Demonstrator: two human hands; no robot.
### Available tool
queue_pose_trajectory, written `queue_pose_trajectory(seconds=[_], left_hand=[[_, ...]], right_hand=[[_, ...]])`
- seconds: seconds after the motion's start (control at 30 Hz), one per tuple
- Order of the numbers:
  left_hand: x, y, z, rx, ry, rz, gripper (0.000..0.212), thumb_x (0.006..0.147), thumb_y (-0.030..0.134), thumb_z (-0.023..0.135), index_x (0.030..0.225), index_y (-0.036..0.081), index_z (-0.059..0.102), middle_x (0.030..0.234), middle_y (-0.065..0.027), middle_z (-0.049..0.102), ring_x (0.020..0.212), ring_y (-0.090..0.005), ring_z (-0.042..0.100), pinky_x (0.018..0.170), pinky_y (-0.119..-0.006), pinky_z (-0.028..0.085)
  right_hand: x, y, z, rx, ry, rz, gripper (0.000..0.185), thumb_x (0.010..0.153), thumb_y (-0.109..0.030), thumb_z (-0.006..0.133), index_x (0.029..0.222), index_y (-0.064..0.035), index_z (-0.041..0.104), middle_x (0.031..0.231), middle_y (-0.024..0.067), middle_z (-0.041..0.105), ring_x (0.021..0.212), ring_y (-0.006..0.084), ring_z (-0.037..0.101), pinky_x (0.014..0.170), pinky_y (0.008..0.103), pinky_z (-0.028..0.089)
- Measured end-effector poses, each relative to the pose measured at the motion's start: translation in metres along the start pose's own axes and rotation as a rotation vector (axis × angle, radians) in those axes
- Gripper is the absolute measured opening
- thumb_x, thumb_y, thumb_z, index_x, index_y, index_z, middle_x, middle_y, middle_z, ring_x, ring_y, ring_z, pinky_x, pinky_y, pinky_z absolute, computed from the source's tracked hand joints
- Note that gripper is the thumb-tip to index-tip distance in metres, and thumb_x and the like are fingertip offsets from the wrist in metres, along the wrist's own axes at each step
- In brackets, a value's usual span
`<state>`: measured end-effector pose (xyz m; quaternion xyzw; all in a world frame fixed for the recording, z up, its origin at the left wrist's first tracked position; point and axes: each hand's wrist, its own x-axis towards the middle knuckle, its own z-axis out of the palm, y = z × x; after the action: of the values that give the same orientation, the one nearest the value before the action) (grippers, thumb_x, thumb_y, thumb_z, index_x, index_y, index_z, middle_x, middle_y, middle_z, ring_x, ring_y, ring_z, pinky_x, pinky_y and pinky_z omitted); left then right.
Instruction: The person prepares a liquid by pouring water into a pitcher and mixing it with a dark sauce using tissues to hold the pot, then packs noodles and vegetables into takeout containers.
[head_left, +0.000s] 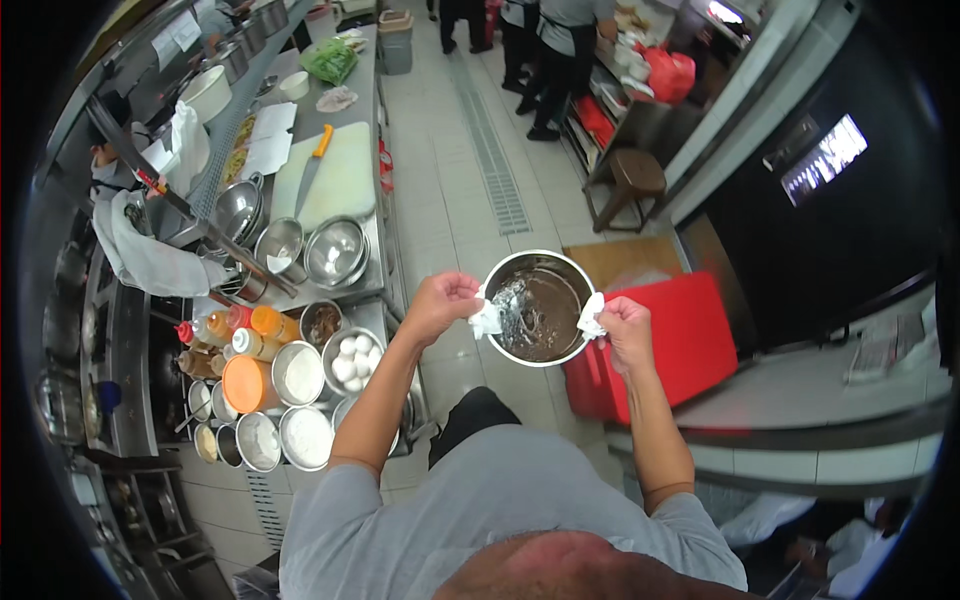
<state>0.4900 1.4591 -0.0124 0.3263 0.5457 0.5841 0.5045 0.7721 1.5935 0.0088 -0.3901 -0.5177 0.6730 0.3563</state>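
Observation:
A round stainless steel pot (538, 307) with dark brown liquid inside is held out in front of me, over the tiled floor. My left hand (448, 304) pinches its left side through a folded white cloth or tissue (486, 316). On the opposite side, my right hand (625, 330) grips the rim area through another white cloth or tissue (591, 316). Glossy patches show on the liquid's surface at the left. Whether the pot has handles beneath the white pieces cannot be seen.
Left stands a steel counter with a cutting board (345, 180), a knife (308, 176), bowls, squeeze bottles and a bowl of eggs (355, 361). A red lidded box (667, 345) is beside the pot at right, a brown stool (628, 180) beyond it. People stand farther up the aisle.

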Motion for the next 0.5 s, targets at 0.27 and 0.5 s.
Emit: queue_pose_trajectory(seconds=[0.27, 0.5], left_hand=[[0.119, 0.025, -0.045, -0.015, 0.184, 0.043, 0.025, 0.077, 0.000, 0.071, 0.100, -0.003, 0.062, 0.086, -0.0049, 0.066, 0.075, -0.0090, 0.062, 0.069, -0.022, 0.052], [0.253, 0.061, -0.102, -0.081, 0.231, 0.067, 0.025, 0.077, -0.002, 0.071, 0.100, -0.004, 0.062, 0.087, -0.0054, 0.065, 0.075, -0.0095, 0.063, 0.071, -0.023, 0.052]], right_hand=[[0.180, -0.014, 0.033, -0.025, -0.147, 0.046, 0.010, 0.075, 0.001, 0.066, 0.077, -0.0006, 0.057, 0.065, 0.0074, 0.062, 0.047, 0.0090, 0.053, 0.038, 0.0208, 0.039], [0.348, -0.035, 0.077, -0.081, -0.217, 0.101, 0.011, 0.075, -0.001, 0.068, 0.078, 0.0001, 0.057, 0.065, 0.0072, 0.062, 0.046, 0.0094, 0.052, 0.038, 0.0215, 0.039]])
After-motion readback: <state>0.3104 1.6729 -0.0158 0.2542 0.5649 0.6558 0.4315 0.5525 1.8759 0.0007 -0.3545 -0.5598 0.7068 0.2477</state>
